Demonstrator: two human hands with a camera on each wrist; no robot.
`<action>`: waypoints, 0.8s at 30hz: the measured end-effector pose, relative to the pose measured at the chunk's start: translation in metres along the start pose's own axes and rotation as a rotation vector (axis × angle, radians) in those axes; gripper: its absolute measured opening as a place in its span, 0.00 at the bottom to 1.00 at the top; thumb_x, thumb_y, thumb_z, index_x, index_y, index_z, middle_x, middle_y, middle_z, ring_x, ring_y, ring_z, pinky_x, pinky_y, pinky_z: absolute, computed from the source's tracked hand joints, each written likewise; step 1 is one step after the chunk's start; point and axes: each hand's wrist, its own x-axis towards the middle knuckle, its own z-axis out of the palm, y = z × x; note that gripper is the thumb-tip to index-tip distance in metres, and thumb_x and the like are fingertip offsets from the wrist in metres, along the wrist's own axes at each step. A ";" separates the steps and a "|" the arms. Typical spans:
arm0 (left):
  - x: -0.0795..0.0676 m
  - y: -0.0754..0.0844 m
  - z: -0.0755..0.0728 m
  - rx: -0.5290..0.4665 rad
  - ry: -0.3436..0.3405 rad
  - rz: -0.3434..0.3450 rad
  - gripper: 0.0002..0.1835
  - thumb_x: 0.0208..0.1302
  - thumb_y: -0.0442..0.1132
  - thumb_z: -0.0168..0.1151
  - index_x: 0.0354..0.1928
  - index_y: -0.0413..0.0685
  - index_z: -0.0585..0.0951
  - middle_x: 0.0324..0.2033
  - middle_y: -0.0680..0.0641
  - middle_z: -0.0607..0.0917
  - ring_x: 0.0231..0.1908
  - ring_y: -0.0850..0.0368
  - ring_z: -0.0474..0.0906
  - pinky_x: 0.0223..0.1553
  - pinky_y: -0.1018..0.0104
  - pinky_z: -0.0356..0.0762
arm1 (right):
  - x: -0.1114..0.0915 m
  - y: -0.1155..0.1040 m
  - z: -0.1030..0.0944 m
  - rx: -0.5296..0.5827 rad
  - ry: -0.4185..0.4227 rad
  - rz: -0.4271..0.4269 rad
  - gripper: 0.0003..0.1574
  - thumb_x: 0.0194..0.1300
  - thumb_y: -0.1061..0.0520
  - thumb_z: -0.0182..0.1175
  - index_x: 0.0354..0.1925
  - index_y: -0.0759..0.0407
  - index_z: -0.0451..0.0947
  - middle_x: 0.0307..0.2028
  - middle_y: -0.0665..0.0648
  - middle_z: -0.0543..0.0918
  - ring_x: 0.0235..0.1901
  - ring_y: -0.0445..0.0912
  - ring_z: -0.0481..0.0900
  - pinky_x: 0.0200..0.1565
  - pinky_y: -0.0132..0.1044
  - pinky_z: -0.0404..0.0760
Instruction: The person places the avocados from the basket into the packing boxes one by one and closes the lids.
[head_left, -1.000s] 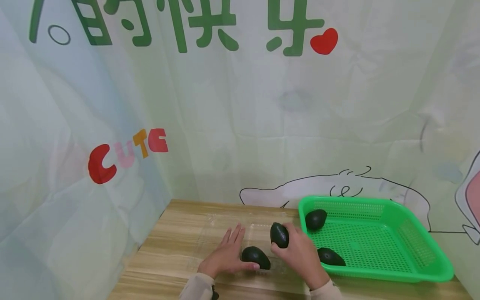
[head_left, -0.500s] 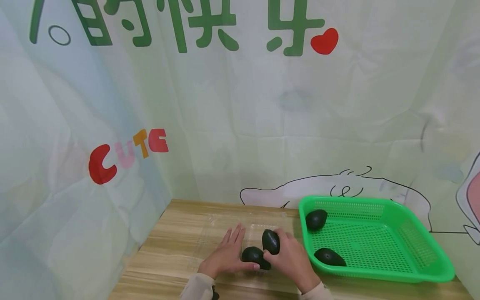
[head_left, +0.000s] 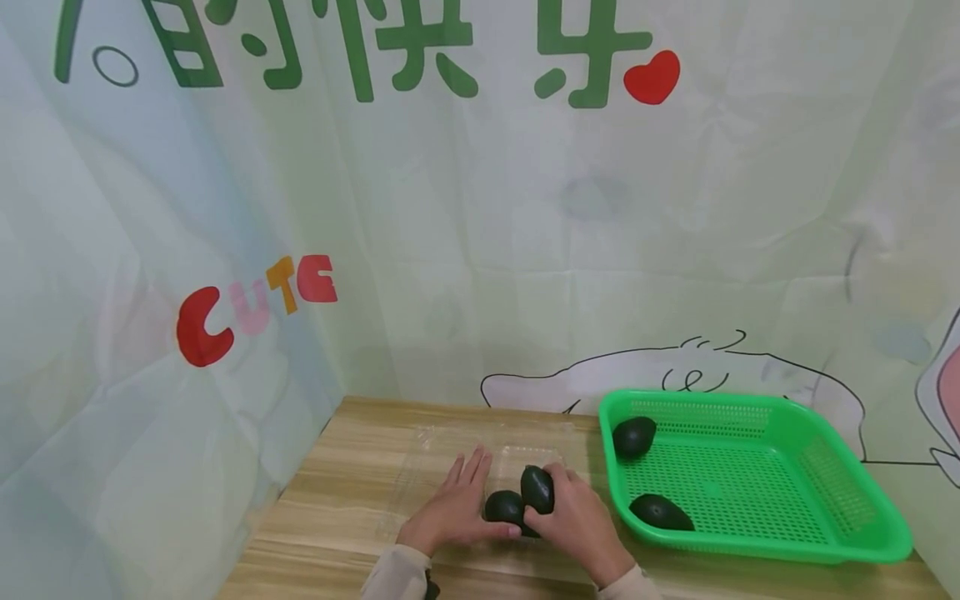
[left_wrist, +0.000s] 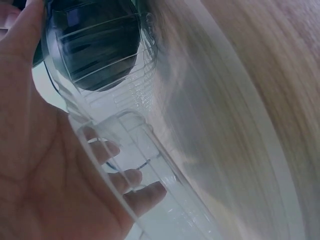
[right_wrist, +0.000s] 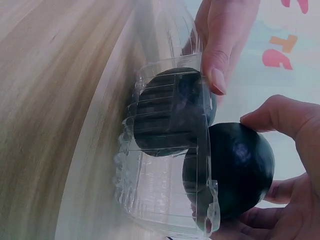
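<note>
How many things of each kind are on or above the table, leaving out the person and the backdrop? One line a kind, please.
Green basket: 1
Clear plastic container: 1
Avocados: 4 (2 in the basket, 1 in the container, 1 in the right hand)
Total: 6

The avocado (right_wrist: pixel 240 167) looks smooth and glossy, the container (right_wrist: pixel 150 200) shiny plastic.

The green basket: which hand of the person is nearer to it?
Right. The right hand, holding a dark fruit, is just left of the green basket; the left hand is farther left, at the clear container.
</note>
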 end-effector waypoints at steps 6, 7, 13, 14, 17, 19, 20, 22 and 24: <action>0.000 0.001 0.000 0.003 0.000 0.006 0.69 0.52 0.78 0.64 0.80 0.37 0.47 0.80 0.37 0.44 0.77 0.29 0.40 0.73 0.35 0.54 | 0.000 0.000 0.000 -0.016 -0.012 0.009 0.37 0.52 0.45 0.73 0.53 0.64 0.76 0.38 0.60 0.83 0.31 0.48 0.79 0.33 0.45 0.83; 0.000 0.001 0.000 0.002 -0.001 0.005 0.69 0.52 0.77 0.64 0.80 0.37 0.47 0.80 0.37 0.44 0.77 0.29 0.40 0.73 0.35 0.54 | 0.000 0.000 0.000 -0.020 -0.015 0.010 0.37 0.52 0.45 0.73 0.53 0.65 0.76 0.38 0.60 0.83 0.31 0.48 0.79 0.33 0.45 0.83; 0.001 0.000 0.001 -0.001 -0.008 -0.008 0.69 0.51 0.78 0.64 0.80 0.39 0.47 0.81 0.38 0.43 0.77 0.29 0.40 0.72 0.35 0.55 | -0.001 0.002 0.004 -0.050 -0.010 0.009 0.38 0.49 0.44 0.74 0.51 0.66 0.77 0.41 0.61 0.81 0.33 0.49 0.79 0.37 0.48 0.85; 0.002 -0.001 0.002 -0.003 -0.007 -0.009 0.69 0.51 0.78 0.64 0.81 0.39 0.47 0.81 0.38 0.43 0.77 0.29 0.40 0.72 0.35 0.56 | -0.001 0.002 0.004 -0.052 -0.006 0.006 0.37 0.49 0.44 0.74 0.51 0.66 0.77 0.42 0.61 0.80 0.34 0.50 0.79 0.37 0.48 0.85; 0.003 -0.002 0.002 0.001 -0.004 -0.014 0.70 0.50 0.79 0.64 0.81 0.40 0.47 0.81 0.39 0.43 0.78 0.30 0.39 0.72 0.35 0.56 | -0.002 0.003 0.005 -0.066 0.007 -0.007 0.37 0.49 0.43 0.74 0.50 0.66 0.78 0.44 0.62 0.78 0.36 0.50 0.78 0.39 0.49 0.85; 0.003 -0.003 0.003 0.003 0.000 -0.013 0.70 0.50 0.79 0.64 0.81 0.40 0.47 0.81 0.39 0.43 0.78 0.30 0.39 0.72 0.35 0.57 | -0.002 0.003 0.005 -0.083 0.011 -0.013 0.38 0.49 0.43 0.74 0.50 0.66 0.78 0.44 0.62 0.79 0.37 0.51 0.78 0.40 0.50 0.85; 0.003 -0.003 0.003 0.005 0.001 -0.012 0.70 0.50 0.79 0.64 0.81 0.40 0.47 0.81 0.39 0.43 0.78 0.30 0.40 0.72 0.35 0.57 | -0.002 0.003 0.005 -0.095 0.016 -0.019 0.38 0.49 0.43 0.74 0.50 0.66 0.78 0.44 0.63 0.79 0.38 0.52 0.79 0.41 0.51 0.85; 0.003 -0.002 0.002 0.008 0.002 -0.011 0.70 0.50 0.79 0.64 0.81 0.40 0.47 0.81 0.39 0.43 0.78 0.29 0.39 0.72 0.35 0.57 | -0.002 0.003 0.004 -0.123 0.030 -0.032 0.38 0.50 0.42 0.74 0.51 0.66 0.79 0.45 0.64 0.81 0.40 0.54 0.79 0.44 0.52 0.85; 0.003 -0.001 0.002 0.004 0.003 -0.008 0.69 0.51 0.77 0.65 0.80 0.39 0.47 0.81 0.39 0.43 0.78 0.29 0.39 0.72 0.34 0.57 | -0.003 0.003 0.004 -0.162 0.052 -0.049 0.38 0.52 0.42 0.74 0.52 0.66 0.79 0.45 0.65 0.83 0.42 0.56 0.79 0.46 0.53 0.84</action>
